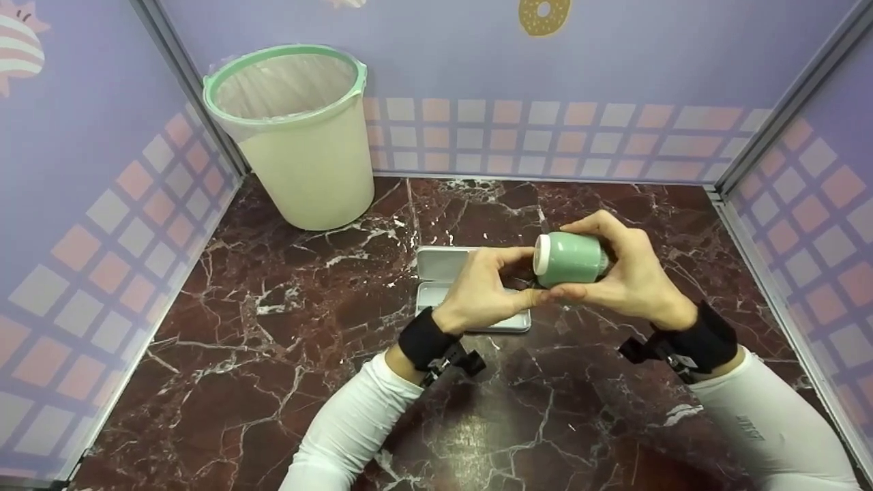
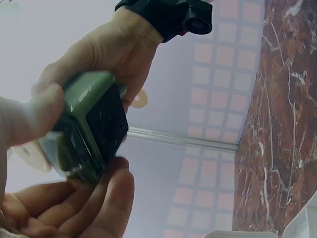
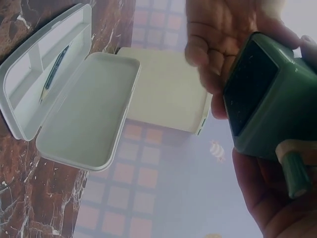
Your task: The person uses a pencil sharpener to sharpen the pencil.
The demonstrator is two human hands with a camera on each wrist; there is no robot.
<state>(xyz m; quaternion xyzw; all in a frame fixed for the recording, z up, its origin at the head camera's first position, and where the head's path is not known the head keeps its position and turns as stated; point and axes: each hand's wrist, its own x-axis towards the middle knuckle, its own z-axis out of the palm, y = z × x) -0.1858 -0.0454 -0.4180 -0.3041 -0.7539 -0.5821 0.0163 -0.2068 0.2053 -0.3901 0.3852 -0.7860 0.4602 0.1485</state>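
A green pencil sharpener (image 1: 573,258) with a whitish end is held above the table between both hands. My right hand (image 1: 631,273) grips its right side, thumb below and fingers over the top. On its left, my left hand (image 1: 484,290) holds the whitish end, with its thumb close to the right thumb. The right wrist view shows the sharpener's dark flat face and a small crank handle (image 3: 295,173). Beneath and behind the left hand lies an open white pencil case (image 1: 436,262). In that case rests a pencil (image 3: 54,74).
A pale waste bin (image 1: 314,170) with a green rim and a clear liner stands at the back left. Purple panels (image 1: 470,54) with pink and white squares enclose the dark red marbled table (image 1: 286,382) at the back and sides.
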